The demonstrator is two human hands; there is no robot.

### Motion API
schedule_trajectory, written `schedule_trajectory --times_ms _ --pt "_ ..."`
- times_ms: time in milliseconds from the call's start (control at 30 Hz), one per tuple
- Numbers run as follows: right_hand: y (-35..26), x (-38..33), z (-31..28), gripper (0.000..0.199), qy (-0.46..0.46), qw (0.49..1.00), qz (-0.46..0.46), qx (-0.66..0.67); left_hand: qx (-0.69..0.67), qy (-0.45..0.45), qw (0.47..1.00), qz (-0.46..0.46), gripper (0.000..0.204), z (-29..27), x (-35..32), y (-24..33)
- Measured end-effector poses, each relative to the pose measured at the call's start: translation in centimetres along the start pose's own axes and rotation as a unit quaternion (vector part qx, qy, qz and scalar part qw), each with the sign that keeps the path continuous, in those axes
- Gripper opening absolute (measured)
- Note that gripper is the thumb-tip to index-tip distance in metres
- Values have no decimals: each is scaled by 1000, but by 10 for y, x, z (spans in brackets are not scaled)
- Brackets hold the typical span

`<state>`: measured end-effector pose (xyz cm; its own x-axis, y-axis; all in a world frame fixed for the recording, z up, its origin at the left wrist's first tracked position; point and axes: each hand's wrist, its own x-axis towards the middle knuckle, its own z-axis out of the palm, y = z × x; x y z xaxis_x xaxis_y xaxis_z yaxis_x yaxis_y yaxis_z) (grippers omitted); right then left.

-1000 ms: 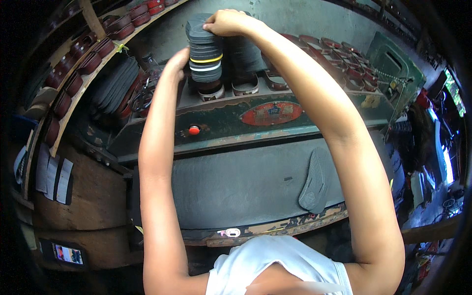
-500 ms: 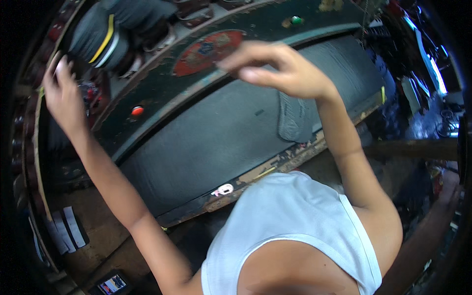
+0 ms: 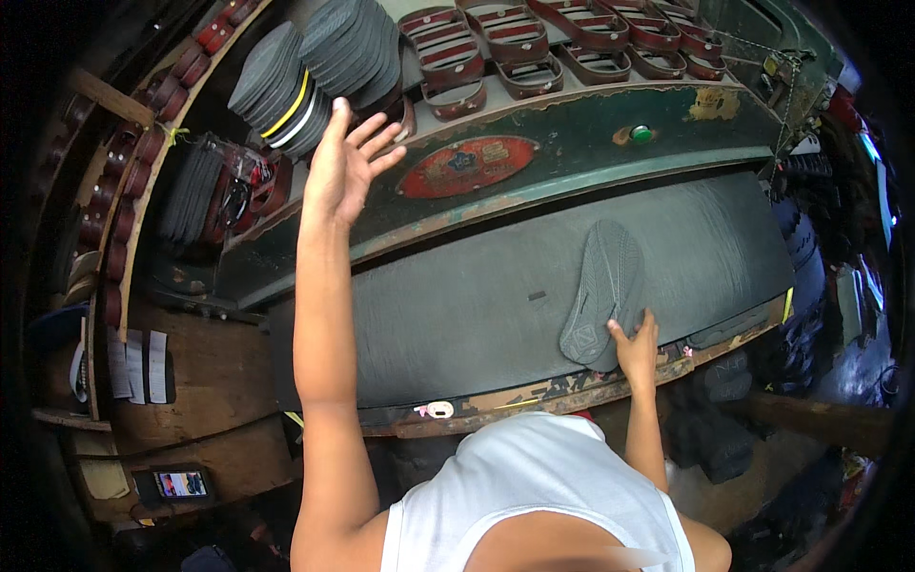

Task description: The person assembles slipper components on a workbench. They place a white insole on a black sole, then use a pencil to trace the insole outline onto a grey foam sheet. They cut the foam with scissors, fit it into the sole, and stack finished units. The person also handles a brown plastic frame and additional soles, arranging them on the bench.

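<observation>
- Now brought right hand (image 3: 636, 351) down from mid-air to textured sole (image 3: 606, 275), right of frame centre; suggests a shift from sole stack (image 3: 351, 55) to sole.
- Half-curled at lower right edge of sole; can't tell whether gripping.
- See sole lying flat on dark sheet (image 3: 448, 319), long axis tilted steeply up-right, stamped end pointing lower left.
- Holding nothing with left hand (image 3: 345, 176), spread near sole stack, upper left of frame.

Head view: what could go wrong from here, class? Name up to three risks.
The open left grip appears near the yellow-banded sole stack; a brush could topple it.
The patterned sole lies near the worktop's front edge, beside the right grip; a careless pull might drop it.
The small pink-and-white object sits on that edge and might get knocked off.
</observation>
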<state>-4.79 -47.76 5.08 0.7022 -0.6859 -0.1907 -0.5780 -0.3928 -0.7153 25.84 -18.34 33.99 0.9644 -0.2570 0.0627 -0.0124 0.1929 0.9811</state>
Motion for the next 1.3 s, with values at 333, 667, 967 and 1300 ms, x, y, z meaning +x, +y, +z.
schedule_trajectory --times_ms 333,667,967,1300 --pt "-20 14 12 111 6 997 -50 -55 -47 94 993 -55 141 19 42 58" --pt "-5 35 20 107 -94 994 18 48 -42 189 981 -32 100 46 74 63" --pt "-15 25 25 92 -151 912 78 374 -193 163 967 17 55 67 -6 45" --pt "-88 -29 11 85 -246 814 -46 524 -332 -16 941 -66 59 13 -227 -69"
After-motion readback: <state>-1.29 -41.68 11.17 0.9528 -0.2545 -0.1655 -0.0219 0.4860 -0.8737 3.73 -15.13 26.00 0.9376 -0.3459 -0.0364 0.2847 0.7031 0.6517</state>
